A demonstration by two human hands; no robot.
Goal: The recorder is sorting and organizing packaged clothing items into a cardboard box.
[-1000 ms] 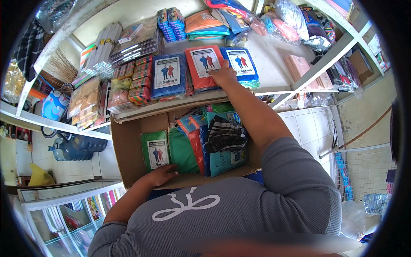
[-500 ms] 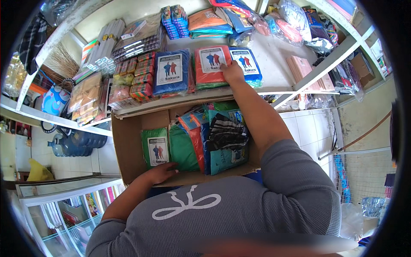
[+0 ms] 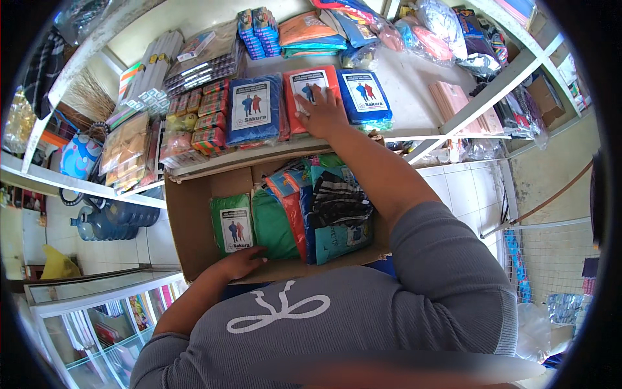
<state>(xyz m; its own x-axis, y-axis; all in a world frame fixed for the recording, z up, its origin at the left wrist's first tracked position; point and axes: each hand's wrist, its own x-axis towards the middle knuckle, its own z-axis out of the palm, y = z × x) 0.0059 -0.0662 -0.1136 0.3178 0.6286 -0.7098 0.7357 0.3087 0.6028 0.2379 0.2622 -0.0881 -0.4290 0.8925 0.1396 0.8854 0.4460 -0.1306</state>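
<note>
My right hand (image 3: 322, 115) lies with fingers spread on a red packaged raincoat (image 3: 311, 78) on the shelf. Blue raincoat packs flank it: one on the left (image 3: 249, 136) and one on the right (image 3: 367, 107), each labelled with two hooded figures. Below, an open cardboard box (image 3: 192, 220) stands against my body. My left hand (image 3: 245, 262) rests at its near edge, fingers stretched out beside a green raincoat pack (image 3: 231, 211). Further packs fill the box: a plain green one (image 3: 272, 223), a red one (image 3: 295, 214) and a teal one (image 3: 341, 246) with a black patterned bundle (image 3: 340, 202) on top.
Small striped packs (image 3: 210, 123), stacked blue boxes (image 3: 258, 39) and bagged goods (image 3: 311, 35) share the white shelf. A slanted white shelf post (image 3: 483, 91) stands at the right, near pink packs (image 3: 463, 110). Blue water jugs (image 3: 113, 220) and a glass case (image 3: 97, 324) are at the left.
My right hand has moved left and toward me, from the right edge of the red pack onto its front, with fingers spreading. My left hand stays at the box edge.
</note>
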